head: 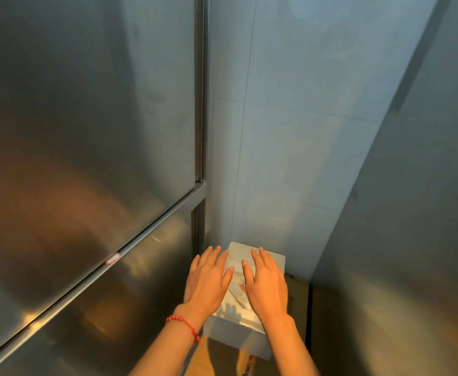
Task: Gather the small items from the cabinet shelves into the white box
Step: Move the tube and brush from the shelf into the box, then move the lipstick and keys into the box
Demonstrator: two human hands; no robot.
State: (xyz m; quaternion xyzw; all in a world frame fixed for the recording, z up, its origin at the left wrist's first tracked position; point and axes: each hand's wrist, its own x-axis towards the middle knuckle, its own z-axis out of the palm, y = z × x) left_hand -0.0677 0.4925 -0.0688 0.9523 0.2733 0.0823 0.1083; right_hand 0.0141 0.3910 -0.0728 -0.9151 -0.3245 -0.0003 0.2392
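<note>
A white box (238,336) stands low in the middle of the view, on top of a brown cardboard carton (297,291). Pale packets (238,290) lie inside it, seen between my hands. My left hand (207,280), with a red bead bracelet at the wrist, hovers flat over the box's left side, fingers spread. My right hand (267,283) is spread flat over the right side. Neither hand holds anything. The cabinet shelves are hidden.
Closed stainless steel cabinet doors (86,131) fill the left side, with a small red-rimmed sticker (113,258) on the frame. A pale tiled wall (290,131) is straight ahead. Another steel panel (412,240) rises on the right, leaving a narrow gap around the box.
</note>
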